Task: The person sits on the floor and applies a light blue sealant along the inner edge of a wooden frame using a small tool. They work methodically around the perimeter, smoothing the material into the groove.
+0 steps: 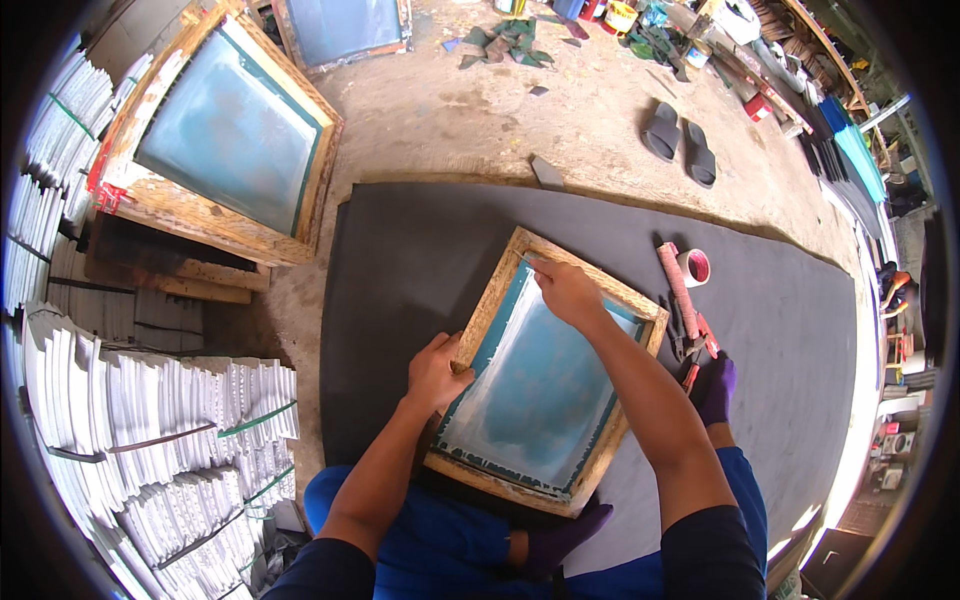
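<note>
A silk-screen frame (500, 484) with worn wooden rails lies tilted on the black sheet in front of me, its near end by my legs. Blue-green mesh (540, 385) fills it, paler across the middle. My left hand (437, 374) is closed around the left rail, thumb on top. Reaching across the mesh, my right hand (566, 290) has its fingers bent together at the inside of the far left corner. Whatever those fingertips hold, if anything, is hidden. Right of the frame lie a pink-wrapped rod (678, 288), a tape roll (694, 266) and red-handled tools (708, 335).
Bundled white stacks (160, 400) rise along the left side. Behind them leans a larger screen frame (225, 225). The black sheet (780, 320) spreads over the concrete floor (420, 120). Dark slippers (661, 132) and scraps (510, 42) lie beyond it. Another person (897, 290) is partly visible far right.
</note>
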Available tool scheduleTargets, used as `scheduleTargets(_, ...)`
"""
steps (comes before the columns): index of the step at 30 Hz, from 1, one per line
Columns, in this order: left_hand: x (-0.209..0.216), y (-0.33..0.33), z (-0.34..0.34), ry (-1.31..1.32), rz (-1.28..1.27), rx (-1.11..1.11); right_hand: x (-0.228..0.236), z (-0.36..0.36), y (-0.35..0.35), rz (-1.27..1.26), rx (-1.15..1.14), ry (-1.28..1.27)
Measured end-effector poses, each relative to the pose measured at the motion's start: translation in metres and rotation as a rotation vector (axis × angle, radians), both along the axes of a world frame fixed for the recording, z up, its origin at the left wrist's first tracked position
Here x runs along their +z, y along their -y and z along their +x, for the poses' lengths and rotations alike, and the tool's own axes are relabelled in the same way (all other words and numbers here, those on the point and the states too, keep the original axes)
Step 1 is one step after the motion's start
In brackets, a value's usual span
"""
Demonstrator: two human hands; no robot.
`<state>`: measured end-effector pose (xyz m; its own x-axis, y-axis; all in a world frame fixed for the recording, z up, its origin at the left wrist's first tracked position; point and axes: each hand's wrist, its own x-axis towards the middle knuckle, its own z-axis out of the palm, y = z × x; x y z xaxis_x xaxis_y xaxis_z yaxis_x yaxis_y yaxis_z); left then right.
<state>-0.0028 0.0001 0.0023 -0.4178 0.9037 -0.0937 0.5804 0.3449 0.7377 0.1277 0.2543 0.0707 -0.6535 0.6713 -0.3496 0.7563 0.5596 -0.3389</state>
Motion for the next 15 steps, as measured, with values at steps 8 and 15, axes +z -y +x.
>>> scheduleTargets(8, -0.003, 0.0, -0.001, 0.003, 0.024, 0.011, -0.024, 0.011, -0.002, -0.128, -0.105, -0.268)
scheduleTargets(15, -0.003, 0.0, 0.0, 0.0, 0.021, 0.011, -0.056, 0.025, -0.003, -0.203, -0.119, -0.38)
